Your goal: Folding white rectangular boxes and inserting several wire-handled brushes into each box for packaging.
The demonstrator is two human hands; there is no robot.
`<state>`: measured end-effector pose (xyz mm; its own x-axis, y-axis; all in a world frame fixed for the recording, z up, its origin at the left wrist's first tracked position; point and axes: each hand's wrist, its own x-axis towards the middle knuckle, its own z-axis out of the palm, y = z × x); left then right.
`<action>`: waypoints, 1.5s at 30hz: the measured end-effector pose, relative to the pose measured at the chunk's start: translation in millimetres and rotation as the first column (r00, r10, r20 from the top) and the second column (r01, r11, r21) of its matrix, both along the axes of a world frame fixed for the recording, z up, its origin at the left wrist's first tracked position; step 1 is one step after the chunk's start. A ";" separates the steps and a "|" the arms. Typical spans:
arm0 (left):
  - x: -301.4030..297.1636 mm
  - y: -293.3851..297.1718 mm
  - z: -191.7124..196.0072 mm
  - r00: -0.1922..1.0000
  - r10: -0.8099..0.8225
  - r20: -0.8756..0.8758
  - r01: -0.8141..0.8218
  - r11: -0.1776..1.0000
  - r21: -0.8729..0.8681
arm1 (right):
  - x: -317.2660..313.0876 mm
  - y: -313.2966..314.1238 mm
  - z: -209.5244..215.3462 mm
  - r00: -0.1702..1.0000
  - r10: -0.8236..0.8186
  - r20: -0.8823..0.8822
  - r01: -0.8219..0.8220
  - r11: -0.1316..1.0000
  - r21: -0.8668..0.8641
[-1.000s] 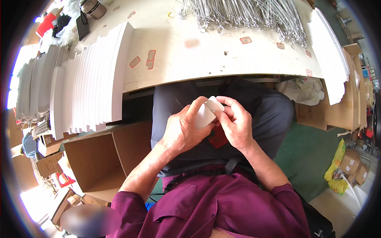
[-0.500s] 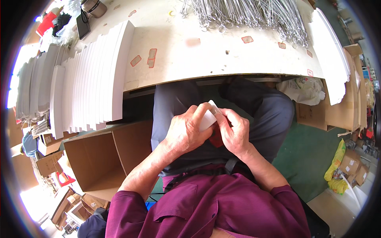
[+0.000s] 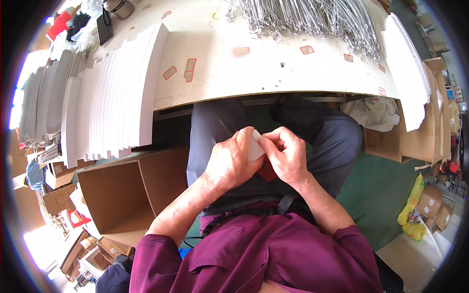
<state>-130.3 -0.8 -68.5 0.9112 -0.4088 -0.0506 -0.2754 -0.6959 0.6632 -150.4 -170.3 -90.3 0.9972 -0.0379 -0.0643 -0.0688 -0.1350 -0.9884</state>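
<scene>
Lowered slightly toward our lap, the white card (image 3: 255, 146) sits pinched between our left hand (image 3: 232, 163) and right hand (image 3: 286, 156), both gripping it.

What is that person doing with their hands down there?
A seated person holds a small white card over their lap, with the left hand and the right hand both pinching it. Something red peeks out beneath. On the table above lie stacked white sheets and metal wires.

White card (image 3: 255, 146) now lower, more hidden.
</scene>
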 end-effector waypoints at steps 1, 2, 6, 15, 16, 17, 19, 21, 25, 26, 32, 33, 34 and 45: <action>-0.5 -0.1 0.2 1.000 0.014 -0.007 -0.014 1.000 0.014 | 0.9 -0.9 -2.0 1.000 0.009 0.003 -0.009 0.998 0.063; -0.9 0.0 0.9 1.000 0.016 -0.007 -0.016 1.000 0.015 | 1.0 -1.9 -1.7 1.000 0.011 0.003 -0.011 0.998 0.064; -1.7 0.0 -0.1 1.000 0.012 0.013 -0.012 1.000 0.022 | 1.0 -5.8 -1.0 0.988 0.005 -0.152 0.022 0.984 0.175; -1.7 1.7 -1.5 0.998 -0.009 0.057 0.009 1.000 -0.004 | 5.1 -7.6 0.5 0.971 0.018 -0.240 0.050 0.960 0.275; -1.8 1.9 -2.1 0.999 -0.009 0.053 0.009 1.000 -0.001 | 5.0 -7.4 1.1 0.968 0.020 -0.250 0.048 0.964 0.263; -2.4 2.3 -2.9 0.999 -0.009 0.052 0.009 1.000 -0.001 | 4.7 -7.2 1.0 0.968 0.021 -0.251 0.048 0.964 0.263; -4.2 2.7 -4.0 1.000 0.009 -0.012 -0.008 0.999 0.043 | 3.7 -7.1 0.9 0.966 0.013 -0.257 0.049 0.971 0.232; -5.4 2.4 -3.7 1.000 0.014 0.001 -0.014 1.000 0.028 | -2.0 -4.4 -1.4 0.987 -0.014 -0.157 0.037 0.989 0.145; -5.8 3.6 0.4 1.000 0.013 0.009 -0.013 1.000 0.002 | -5.9 0.6 2.4 0.995 -0.047 0.083 0.051 0.998 -0.039; -5.5 4.4 0.0 1.000 0.015 0.009 -0.015 1.000 0.003 | -6.6 0.8 2.5 0.986 -0.045 0.161 0.060 0.994 -0.093; -3.0 3.1 1.5 0.996 0.044 -0.077 -0.047 0.998 -0.041 | -11.5 6.2 -8.6 0.972 0.051 0.229 -0.019 0.990 -0.136; -2.7 4.3 2.8 0.996 0.035 -0.078 -0.038 0.999 -0.039 | -13.6 11.2 -6.8 0.975 0.027 0.221 -0.008 0.996 -0.084; -2.3 5.2 3.8 0.997 0.025 -0.078 -0.028 0.999 -0.038 | -15.3 14.1 -5.0 0.977 0.003 0.212 0.004 0.999 -0.032; -0.7 10.2 -0.7 0.998 0.054 0.040 -0.050 0.994 -0.092 | -14.5 28.1 -3.7 0.995 -0.025 0.094 0.012 0.991 0.131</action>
<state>-131.0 9.5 -69.2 0.9320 -0.3617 0.0239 -0.2696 -0.6476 0.7127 -164.9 -142.3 -94.0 0.9982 -0.0539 0.0254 0.0252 -0.0043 -0.9997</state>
